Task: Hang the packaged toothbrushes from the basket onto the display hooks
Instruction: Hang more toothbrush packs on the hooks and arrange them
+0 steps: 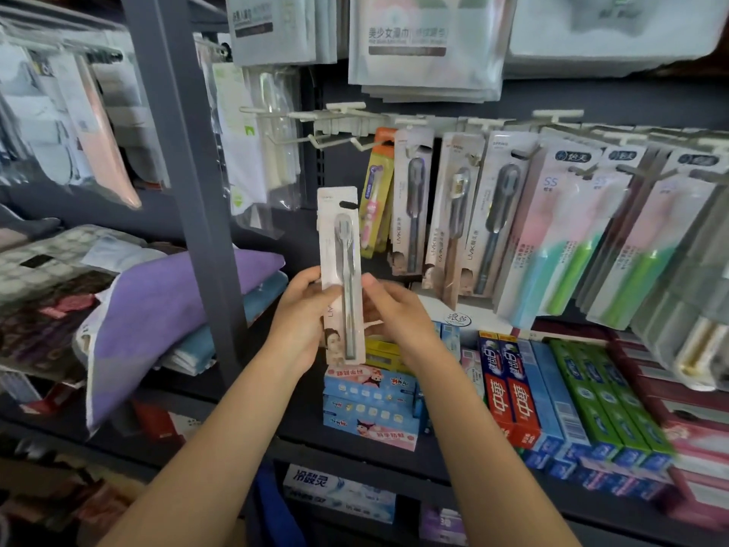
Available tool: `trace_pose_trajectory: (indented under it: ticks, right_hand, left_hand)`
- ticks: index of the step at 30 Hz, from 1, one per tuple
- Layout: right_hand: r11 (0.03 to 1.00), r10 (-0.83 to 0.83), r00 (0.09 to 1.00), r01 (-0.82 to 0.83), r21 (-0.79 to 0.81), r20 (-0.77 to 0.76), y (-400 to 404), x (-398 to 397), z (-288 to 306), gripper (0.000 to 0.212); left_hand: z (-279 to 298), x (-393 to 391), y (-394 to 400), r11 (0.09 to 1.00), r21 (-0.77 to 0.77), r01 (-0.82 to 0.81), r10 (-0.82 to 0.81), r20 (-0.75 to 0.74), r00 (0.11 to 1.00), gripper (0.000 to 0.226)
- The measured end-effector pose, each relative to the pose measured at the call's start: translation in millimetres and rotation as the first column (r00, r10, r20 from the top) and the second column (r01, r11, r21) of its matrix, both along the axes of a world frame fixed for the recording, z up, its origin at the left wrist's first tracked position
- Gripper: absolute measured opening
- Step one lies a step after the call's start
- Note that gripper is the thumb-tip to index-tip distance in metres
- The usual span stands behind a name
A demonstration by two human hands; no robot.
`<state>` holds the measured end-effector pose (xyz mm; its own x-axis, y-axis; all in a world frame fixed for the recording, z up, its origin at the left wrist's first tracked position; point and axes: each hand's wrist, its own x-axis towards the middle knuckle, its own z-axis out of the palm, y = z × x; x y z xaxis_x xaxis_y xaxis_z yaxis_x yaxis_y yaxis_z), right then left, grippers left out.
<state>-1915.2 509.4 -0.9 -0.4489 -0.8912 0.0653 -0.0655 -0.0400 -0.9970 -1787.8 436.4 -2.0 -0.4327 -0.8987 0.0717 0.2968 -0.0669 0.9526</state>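
Observation:
A packaged toothbrush (341, 246), a pale pink card with a grey brush under clear plastic, stands upright in front of the shelf. My left hand (301, 313) grips its lower left edge, and my right hand (394, 305) pinches its right edge with thumb and fingers. Its hang hole is at the top. Above and behind it, white display hooks (321, 140) stick out from the dark back panel; two at the left carry nothing. Several packaged toothbrushes (453, 207) hang on hooks to the right. The basket is not in view.
Toothpaste boxes (524, 392) lie on the shelf below the hooks. A grey upright post (189, 183) divides the bay from folded towels (157, 309) at left. Flat white packets (426, 45) hang above the hooks.

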Motion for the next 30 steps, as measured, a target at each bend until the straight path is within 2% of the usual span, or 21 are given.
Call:
trace_pose_trajectory:
  ticks: [4, 10, 15, 23, 27, 30]
  right_hand:
    - [0.993, 0.004, 0.995, -0.016, -0.12, -0.095, 27, 1, 7, 0.012]
    - [0.935, -0.223, 0.959, 0.16, -0.316, -0.175, 51, -4, 17, 0.009]
    - [0.9, -0.324, 0.92, 0.227, -0.373, -0.222, 54, -9, 37, 0.011]
    - [0.862, -0.43, 0.884, 0.342, -0.374, -0.182, 42, -21, 41, 0.015]
    - [0.926, -0.36, 0.905, 0.317, -0.205, -0.228, 40, -24, 13, 0.028]
    - [0.958, -0.272, 0.955, 0.258, -0.125, -0.116, 36, -24, -10, 0.022]
  left_hand:
    - [4, -7, 14, 0.997, -0.076, 0.028, -0.027, 0.012, 1.0, 0.024]
    - [13, -22, 34, 0.991, -0.093, 0.096, -0.091, 0.05, 0.995, 0.022]
    - [26, -34, 41, 0.984, -0.125, 0.125, -0.122, 0.032, 0.992, 0.023]
    - [42, -56, 37, 0.989, -0.118, 0.094, -0.098, -0.024, 0.995, 0.025]
    - [29, -59, 27, 0.997, -0.075, -0.001, 0.0, -0.009, 1.0, 0.018]
    - [10, -55, 24, 0.998, -0.066, -0.022, 0.026, 0.064, 0.998, 0.012]
